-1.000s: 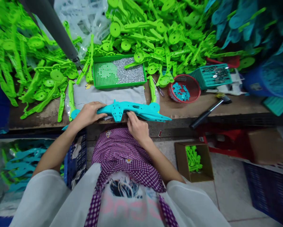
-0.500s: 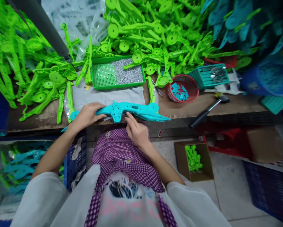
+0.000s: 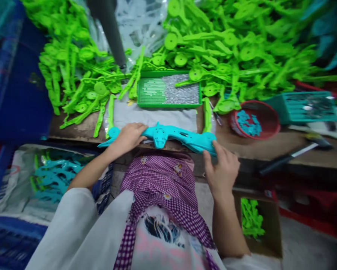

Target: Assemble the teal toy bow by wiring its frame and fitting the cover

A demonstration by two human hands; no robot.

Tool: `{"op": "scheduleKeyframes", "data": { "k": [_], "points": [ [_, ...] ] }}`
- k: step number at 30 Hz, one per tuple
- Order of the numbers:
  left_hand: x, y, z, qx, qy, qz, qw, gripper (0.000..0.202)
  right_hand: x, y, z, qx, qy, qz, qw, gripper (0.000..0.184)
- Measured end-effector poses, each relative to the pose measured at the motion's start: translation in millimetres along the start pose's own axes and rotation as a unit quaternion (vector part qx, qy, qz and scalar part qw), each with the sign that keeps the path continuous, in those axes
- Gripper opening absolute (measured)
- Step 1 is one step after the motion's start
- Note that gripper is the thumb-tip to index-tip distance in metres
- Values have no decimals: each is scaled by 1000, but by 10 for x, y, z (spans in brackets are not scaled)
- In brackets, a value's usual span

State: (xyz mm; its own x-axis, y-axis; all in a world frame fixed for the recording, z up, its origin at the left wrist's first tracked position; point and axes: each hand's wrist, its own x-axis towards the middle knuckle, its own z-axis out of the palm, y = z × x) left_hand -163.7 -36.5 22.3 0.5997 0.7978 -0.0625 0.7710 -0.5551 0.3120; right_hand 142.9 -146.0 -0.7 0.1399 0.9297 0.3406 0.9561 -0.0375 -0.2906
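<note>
A long turquoise plastic toy part (image 3: 179, 137), with a raised block near its middle, lies along the front edge of the workbench. My left hand (image 3: 129, 137) is closed over its left portion, fingers on top. At the other end, my right hand (image 3: 223, 167) grips the tip between thumb and fingers. Under the part's two ends stand bright green plastic arms (image 3: 111, 112). Past my left wrist, a turquoise tip (image 3: 106, 142) shows; how it joins the rest is hidden by the hand. Behind lies a grey cloth (image 3: 157, 116).
A green tray (image 3: 170, 105) of small metal pins sits behind the cloth, before a heap of green parts (image 3: 208, 48). To the right are a red basket (image 3: 265, 125) with turquoise bits, a teal basket (image 3: 292, 108) and a hammer (image 3: 289, 157). A dark tool (image 3: 110, 33) hangs above.
My right hand has moved from the middle of the turquoise part to its right end. My left hand stays on the left portion. The camera view has swung left.
</note>
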Motion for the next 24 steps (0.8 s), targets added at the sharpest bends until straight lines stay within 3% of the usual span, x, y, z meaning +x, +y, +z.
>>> {"op": "scheduleKeyframes", "data": {
  "k": [5,9,13,18,24],
  "points": [
    [-113,85,118,14,59,-28,998,41,-24,-9,4,-8,7,-5,1000,49],
    [-104,0,116,-9,42,-13,999,42,40,20,23,16,-5,-4,1000,51],
    [-27,-133,50,-38,18,9,999,42,169,62,-9,69,-82,-37,994,51],
    [55,-196,16,-67,22,-1,998,42,388,179,-189,140,-208,-55,966,49],
    [84,-147,-7,-60,11,-28,998,43,591,367,-207,280,-271,10,921,51]
  ]
}}
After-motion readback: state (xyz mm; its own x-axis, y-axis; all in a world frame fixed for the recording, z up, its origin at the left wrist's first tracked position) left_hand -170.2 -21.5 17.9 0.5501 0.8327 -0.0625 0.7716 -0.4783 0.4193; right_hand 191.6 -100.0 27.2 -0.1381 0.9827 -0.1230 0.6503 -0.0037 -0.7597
